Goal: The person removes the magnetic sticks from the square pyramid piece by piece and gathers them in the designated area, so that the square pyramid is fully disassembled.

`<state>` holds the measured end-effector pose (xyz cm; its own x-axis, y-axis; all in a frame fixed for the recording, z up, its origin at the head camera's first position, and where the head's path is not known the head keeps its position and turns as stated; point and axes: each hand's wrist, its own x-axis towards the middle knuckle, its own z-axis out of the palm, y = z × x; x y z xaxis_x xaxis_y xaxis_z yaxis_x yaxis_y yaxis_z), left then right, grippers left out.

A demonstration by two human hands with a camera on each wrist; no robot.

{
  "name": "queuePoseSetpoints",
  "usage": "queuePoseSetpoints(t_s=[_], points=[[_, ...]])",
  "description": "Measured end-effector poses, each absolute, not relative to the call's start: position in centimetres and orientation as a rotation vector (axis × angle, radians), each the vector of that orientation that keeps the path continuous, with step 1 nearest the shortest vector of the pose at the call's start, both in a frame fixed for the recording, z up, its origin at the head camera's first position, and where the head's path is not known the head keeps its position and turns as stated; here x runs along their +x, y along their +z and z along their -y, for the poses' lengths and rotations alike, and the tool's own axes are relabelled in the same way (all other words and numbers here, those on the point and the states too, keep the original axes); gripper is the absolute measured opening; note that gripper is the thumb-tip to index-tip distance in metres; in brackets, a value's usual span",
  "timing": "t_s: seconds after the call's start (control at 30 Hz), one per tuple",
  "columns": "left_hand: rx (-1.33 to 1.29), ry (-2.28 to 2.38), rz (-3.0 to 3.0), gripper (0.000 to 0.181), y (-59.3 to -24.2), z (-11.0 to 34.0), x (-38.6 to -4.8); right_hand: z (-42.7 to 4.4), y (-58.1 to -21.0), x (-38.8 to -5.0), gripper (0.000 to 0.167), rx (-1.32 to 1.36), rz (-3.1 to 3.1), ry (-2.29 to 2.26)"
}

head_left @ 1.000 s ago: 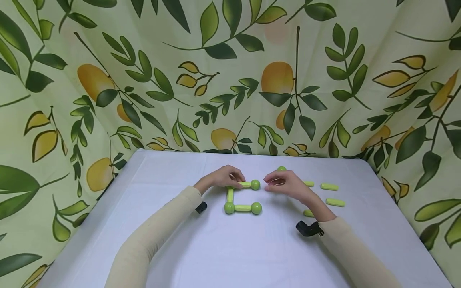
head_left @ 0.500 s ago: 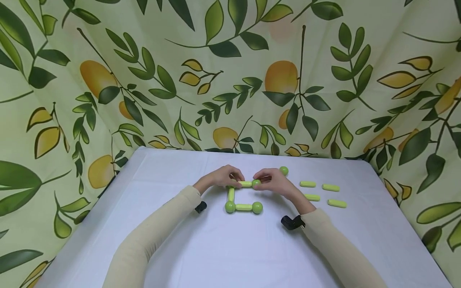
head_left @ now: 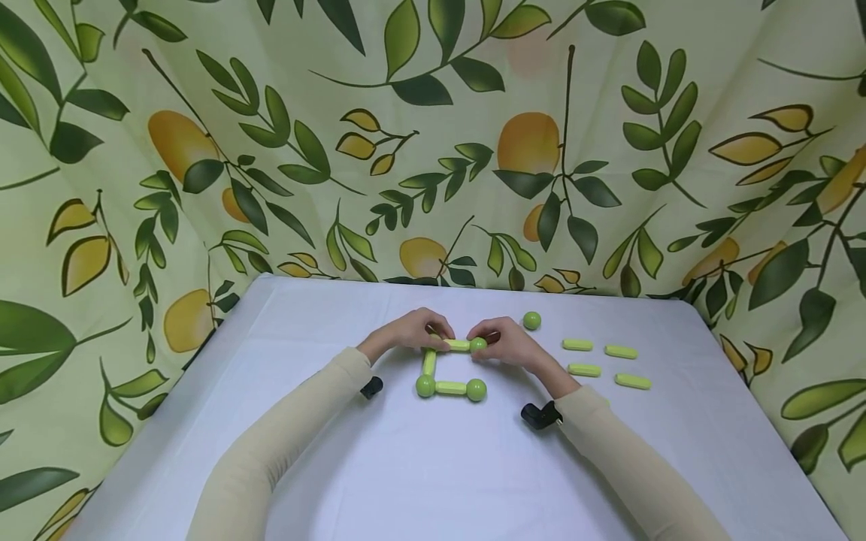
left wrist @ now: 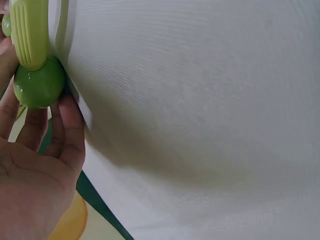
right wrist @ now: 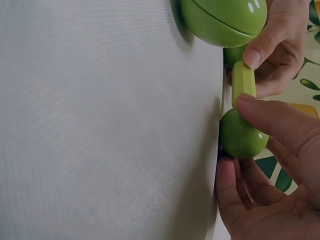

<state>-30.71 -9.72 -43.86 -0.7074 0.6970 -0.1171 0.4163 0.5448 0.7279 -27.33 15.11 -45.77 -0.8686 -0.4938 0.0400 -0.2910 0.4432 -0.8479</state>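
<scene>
Green balls and pale yellow-green rods form a three-sided frame on the table. My left hand (head_left: 409, 329) grips its far left corner, where the left wrist view shows fingers around a ball (left wrist: 40, 85) joined to a rod. My right hand (head_left: 507, 342) pinches the far right ball (head_left: 478, 344) at the end of the far rod (head_left: 458, 346). In the right wrist view its thumb lies where that rod meets the ball. A left rod (head_left: 429, 362) runs down to the near left ball (head_left: 425, 385). From there a near rod (head_left: 450, 388) reaches the near right ball (head_left: 476, 390).
One loose ball (head_left: 531, 321) lies behind my right hand. Several loose rods (head_left: 584, 370) lie to the right, one almost hidden by my right sleeve (head_left: 602, 428). A leaf-patterned curtain (head_left: 304, 225) hangs behind the white-covered table (head_left: 419, 481).
My right hand has moved left from beside the frame and taken hold of the far right ball. The frame has shifted slightly left over the last half second; my left hand keeps its grip.
</scene>
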Motion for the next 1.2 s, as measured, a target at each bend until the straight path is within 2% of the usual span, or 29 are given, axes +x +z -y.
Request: queuePoseSetpoints(t_s=[0.57, 1.2], points=[[0.892, 0.964, -2.383, 0.011, -43.6, 9.8, -30.4, -14.8, -45.7, -27.4, 0.020, -0.721, -2.453, -1.352], [0.880, 0.946, -2.393, 0.010, -43.8, 9.9, -30.6, -18.2, -44.9, -27.0, 0.028, -0.607, -2.562, -1.397]])
